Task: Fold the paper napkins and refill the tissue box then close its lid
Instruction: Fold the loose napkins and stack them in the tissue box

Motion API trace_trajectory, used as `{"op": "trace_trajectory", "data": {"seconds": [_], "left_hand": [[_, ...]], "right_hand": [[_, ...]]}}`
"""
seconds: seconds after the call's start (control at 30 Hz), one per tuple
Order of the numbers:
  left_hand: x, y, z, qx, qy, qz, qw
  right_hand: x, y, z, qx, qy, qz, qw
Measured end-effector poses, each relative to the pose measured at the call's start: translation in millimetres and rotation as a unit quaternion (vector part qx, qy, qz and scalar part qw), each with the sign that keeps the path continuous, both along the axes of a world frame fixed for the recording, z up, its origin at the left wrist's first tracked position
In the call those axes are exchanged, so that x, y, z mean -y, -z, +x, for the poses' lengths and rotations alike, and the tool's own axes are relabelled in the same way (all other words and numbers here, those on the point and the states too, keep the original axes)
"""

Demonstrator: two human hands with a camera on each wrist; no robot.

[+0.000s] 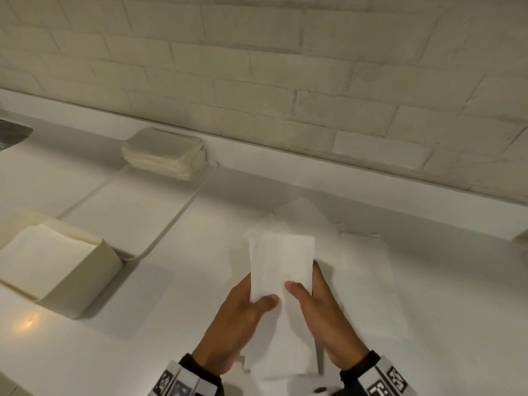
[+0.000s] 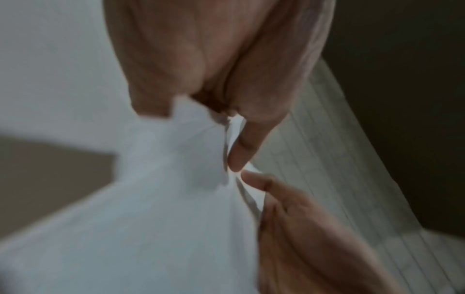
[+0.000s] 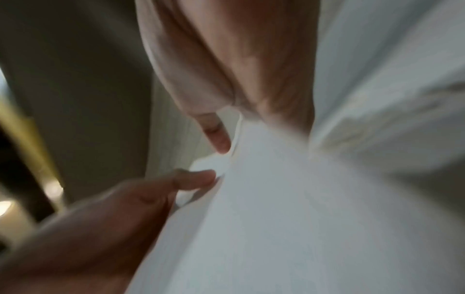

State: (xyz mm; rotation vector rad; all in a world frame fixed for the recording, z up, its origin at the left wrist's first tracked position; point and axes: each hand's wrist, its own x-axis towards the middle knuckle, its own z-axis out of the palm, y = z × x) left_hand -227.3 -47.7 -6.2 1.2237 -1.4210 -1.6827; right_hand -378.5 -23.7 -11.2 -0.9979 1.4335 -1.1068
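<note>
Left hand: pinches the folded paper napkin, thumb on top.
Right hand: grips its right edge likewise.
Napkin: held above the loose sheets on the counter.
Tissue box: open, part-filled, far left (lid not seen).
Advice: align the edges squarely before creasing; keep the grip light, since thin paper tears.

Left hand, right hand, both pinching

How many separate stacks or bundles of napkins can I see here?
3. One stack sits on the tray's far end by the wall; one lies inside the open tissue box at left; one folded napkin is held by both hands. Loose sheets beneath may hide more.
</note>
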Motion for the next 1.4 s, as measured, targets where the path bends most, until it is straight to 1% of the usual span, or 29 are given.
{"op": "trace_trajectory", "data": {"seconds": [0.07,0.1,0.13,0.2,0.23,0.3,0.33,0.37,0.4,0.43,0.47,0.53,0.63,0.7,0.73,0.77,0.83,0.93,1.0,1.03,1.1,1.2,1.33,1.4], "left_hand": [[-6,-11,-6,0.012,-0.026,-0.098,0.995],[-9,-16,-9,0.018,-0.04,-0.149,0.988],[-11,-19,-11,0.021,-0.05,-0.19,0.98],[-11,-23,-12,0.018,-0.062,-0.235,0.97],[-10,-23,-11,0.006,-0.054,-0.231,0.971],[-6,-24,-6,-0.033,-0.011,-0.162,0.986],[-4,-23,-3,-0.05,0.018,-0.113,0.992],[-4,-20,-1,-0.059,0.037,-0.069,0.995],[-4,-16,1,-0.056,0.04,-0.043,0.997],[-4,-13,1,-0.041,0.03,-0.037,0.998],[-5,-10,0,-0.019,0.014,-0.052,0.998],[-7,-6,-4,0.019,-0.035,-0.12,0.992],[-12,-11,-10,0.018,-0.15,-0.232,0.961],[-14,-20,-15,0.003,-0.191,-0.287,0.939],[-15,-25,-16,-0.006,-0.202,-0.305,0.931],[-15,-27,-17,-0.012,-0.207,-0.309,0.928],[-14,-24,-15,0.002,-0.195,-0.293,0.936],[-13,-6,-7,0.04,-0.177,-0.233,0.955],[-13,4,-2,0.056,-0.182,-0.2,0.961],[-13,7,-1,0.061,-0.177,-0.198,0.962],[-12,7,1,0.074,-0.151,-0.212,0.963],[-12,-7,4,0.092,-0.097,-0.247,0.96],[-4,-29,8,0.11,-0.058,-0.311,0.942],[1,-26,12,0.14,-0.041,-0.317,0.937]], "right_hand": [[-2,-7,6,-0.111,0.038,-0.087,0.989],[-3,-12,8,-0.133,0.054,-0.129,0.981],[-5,-17,8,-0.132,0.063,-0.159,0.976],[-5,-28,5,-0.071,0.065,-0.174,0.98],[-5,-32,1,-0.027,0.057,-0.161,0.985],[-4,-34,-8,0.055,0.029,-0.119,0.991],[-4,-32,-12,0.074,0.015,-0.089,0.993],[-4,-28,-14,0.074,0.008,-0.064,0.995],[-4,-23,-15,0.054,0.01,-0.046,0.997],[-4,-19,-14,0.019,0.016,-0.042,0.999],[-5,-15,-12,-0.021,0.025,-0.044,0.999],[-5,-12,-4,-0.08,0.03,-0.069,0.994],[-10,-25,7,-0.103,0.026,-0.16,0.981],[-14,-42,14,-0.107,0.025,-0.226,0.968],[-15,-47,15,-0.107,0.024,-0.245,0.963],[-16,-50,16,-0.109,0.02,-0.255,0.961],[-13,-43,15,-0.134,0.007,-0.249,0.959],[-10,-18,11,-0.153,-0.027,-0.174,0.972],[-11,-2,9,-0.165,-0.046,-0.126,0.977],[-12,3,9,-0.173,-0.051,-0.114,0.977],[-13,8,11,-0.185,-0.047,-0.109,0.976],[-12,2,13,-0.205,-0.011,-0.127,0.97],[-10,-16,16,-0.179,0.06,-0.17,0.967],[-11,-16,18,-0.159,0.035,-0.146,0.976]]}}
